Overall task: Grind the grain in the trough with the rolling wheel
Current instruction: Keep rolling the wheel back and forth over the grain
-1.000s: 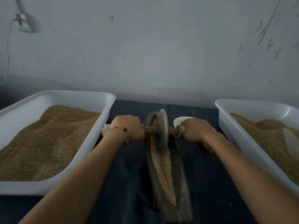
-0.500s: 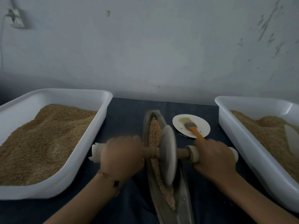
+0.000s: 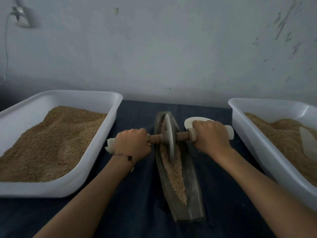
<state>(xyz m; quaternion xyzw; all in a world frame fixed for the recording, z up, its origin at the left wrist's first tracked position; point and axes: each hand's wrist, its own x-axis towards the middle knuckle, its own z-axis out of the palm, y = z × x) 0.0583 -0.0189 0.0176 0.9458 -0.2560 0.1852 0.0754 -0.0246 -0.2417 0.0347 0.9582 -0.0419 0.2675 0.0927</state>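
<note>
A long dark boat-shaped trough (image 3: 192,182) lies lengthwise on the dark cloth in front of me, with a strip of tan grain (image 3: 174,174) along its groove. The grey rolling wheel (image 3: 169,134) stands upright in the far half of the trough, on a wooden axle with pale ends. My left hand (image 3: 132,143) is closed around the axle's left handle. My right hand (image 3: 211,136) grips the right handle. Both arms are stretched forward.
A large white tub (image 3: 96,158) heaped with grain stands at the left, and another white tub (image 3: 253,145) of grain with a pale scoop (image 3: 308,141) at the right. A white plate (image 3: 189,121) lies behind my right hand. A grey wall rises just behind the table.
The wheel rolled from the far end toward me, then back away to the far half of the trough. My right hand now hides the brush on the plate.
</note>
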